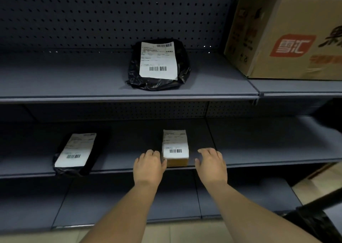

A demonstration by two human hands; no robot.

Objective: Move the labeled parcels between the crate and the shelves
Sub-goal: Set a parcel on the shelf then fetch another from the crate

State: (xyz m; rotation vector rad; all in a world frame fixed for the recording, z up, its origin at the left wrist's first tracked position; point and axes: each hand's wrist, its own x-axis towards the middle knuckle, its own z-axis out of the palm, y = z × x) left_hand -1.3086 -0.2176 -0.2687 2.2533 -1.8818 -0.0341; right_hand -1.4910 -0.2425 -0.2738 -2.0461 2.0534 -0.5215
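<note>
Now | step: flanking small box on middle shelf | left hand, right hand open, apart beside box | next: likely close both palms inward

Upper shelf: above the fingers; a black-bagged parcel lies on it, white label up, and a big cardboard box stands up and to the right.
Middle shelf: level with the fingers; a small tan box parcel sits at the front edge between both hands' fingers, and a second black-bagged parcel lies well left of them.
Bottom shelf: below the fingers, bare where visible.
</note>
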